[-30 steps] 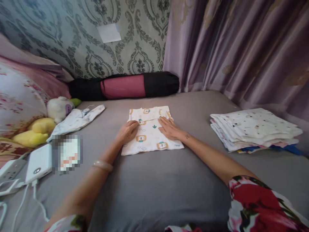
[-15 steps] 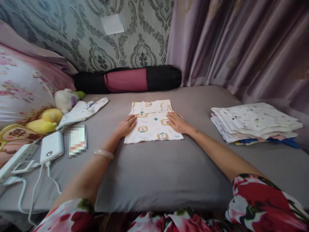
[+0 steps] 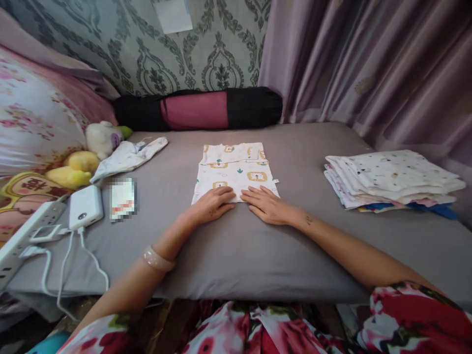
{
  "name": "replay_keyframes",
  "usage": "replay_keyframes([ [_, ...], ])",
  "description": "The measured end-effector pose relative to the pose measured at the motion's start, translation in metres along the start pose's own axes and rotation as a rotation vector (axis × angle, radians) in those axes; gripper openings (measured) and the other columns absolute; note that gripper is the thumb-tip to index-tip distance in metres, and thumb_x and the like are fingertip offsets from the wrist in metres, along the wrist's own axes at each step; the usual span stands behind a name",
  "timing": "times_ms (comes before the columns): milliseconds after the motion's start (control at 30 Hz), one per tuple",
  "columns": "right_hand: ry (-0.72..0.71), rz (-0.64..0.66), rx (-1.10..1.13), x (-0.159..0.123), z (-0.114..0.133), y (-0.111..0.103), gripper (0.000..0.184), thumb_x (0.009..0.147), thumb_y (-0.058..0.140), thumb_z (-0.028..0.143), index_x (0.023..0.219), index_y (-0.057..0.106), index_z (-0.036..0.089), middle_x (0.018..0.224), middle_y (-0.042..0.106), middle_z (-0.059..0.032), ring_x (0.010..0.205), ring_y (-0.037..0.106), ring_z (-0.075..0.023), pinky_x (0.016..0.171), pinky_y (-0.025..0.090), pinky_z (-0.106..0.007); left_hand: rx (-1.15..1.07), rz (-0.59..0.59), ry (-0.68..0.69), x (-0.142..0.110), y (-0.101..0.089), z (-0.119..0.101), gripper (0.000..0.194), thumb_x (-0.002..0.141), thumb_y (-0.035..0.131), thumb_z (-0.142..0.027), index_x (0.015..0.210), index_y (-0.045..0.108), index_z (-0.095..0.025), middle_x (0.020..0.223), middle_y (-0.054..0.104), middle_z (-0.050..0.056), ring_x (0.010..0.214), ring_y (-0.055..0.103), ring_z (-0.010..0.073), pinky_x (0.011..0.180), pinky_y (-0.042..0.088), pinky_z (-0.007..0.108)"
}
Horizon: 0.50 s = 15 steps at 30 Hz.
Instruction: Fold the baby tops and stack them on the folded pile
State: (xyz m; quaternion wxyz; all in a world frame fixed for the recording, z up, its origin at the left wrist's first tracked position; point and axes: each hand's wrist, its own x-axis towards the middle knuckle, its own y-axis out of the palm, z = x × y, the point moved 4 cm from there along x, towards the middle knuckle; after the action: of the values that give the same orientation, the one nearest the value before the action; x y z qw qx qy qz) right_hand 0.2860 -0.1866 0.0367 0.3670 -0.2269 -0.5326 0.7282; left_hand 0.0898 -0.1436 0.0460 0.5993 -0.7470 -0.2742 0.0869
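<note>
A small white garment (image 3: 236, 169) with yellow lion prints and green leaves lies on the grey bed sheet, its far part folded over toward me. My left hand (image 3: 216, 202) rests palm down on its near left edge, fingers stretched out. Flat on the near right edge is my right hand (image 3: 265, 202), fingers slightly spread. The fingertips of both hands point toward each other with a small gap between. Neither hand grips the cloth. The garment's near edge is partly hidden under them.
At the right is a stack of folded clothes (image 3: 391, 179). On the left lie a crumpled white garment (image 3: 129, 157), plush toys (image 3: 70, 172), a white power bank (image 3: 86, 207), a power strip (image 3: 31, 241) and a blurred packet (image 3: 123, 199). A black and pink roll bag (image 3: 195, 110) lies along the wall.
Both hands have slid from the garment's sides down to its near edge and closer together. The view has tilted slightly downward.
</note>
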Motion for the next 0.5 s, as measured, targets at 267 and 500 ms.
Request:
replay_keyframes([
  [267, -0.05, -0.157, 0.083, -0.027, -0.017, -0.007, 0.043, 0.099, 0.037, 0.028, 0.141, 0.048, 0.025, 0.139, 0.055, -0.0083, 0.129, 0.049, -0.0213, 0.111, 0.038, -0.044, 0.052, -0.046, -0.133, -0.037, -0.009, 0.019, 0.037, 0.099, 0.036, -0.037, 0.12, 0.061, -0.021, 0.121, 0.06, 0.011, 0.115, 0.055, 0.024, 0.098, 0.048, 0.041],
  [500, -0.012, -0.17, -0.078, -0.043, -0.034, -0.015, 0.043, 0.095, 0.034, 0.014, 0.131, 0.057, 0.02, 0.134, 0.058, -0.0118, 0.124, 0.053, -0.0242, 0.108, 0.04, -0.047, 0.125, -0.035, -0.217, -0.058, -0.016, 0.034, 0.038, 0.095, 0.033, -0.023, 0.12, 0.062, -0.02, 0.117, 0.061, 0.012, 0.109, 0.057, 0.0241, 0.094, 0.05, 0.04],
])
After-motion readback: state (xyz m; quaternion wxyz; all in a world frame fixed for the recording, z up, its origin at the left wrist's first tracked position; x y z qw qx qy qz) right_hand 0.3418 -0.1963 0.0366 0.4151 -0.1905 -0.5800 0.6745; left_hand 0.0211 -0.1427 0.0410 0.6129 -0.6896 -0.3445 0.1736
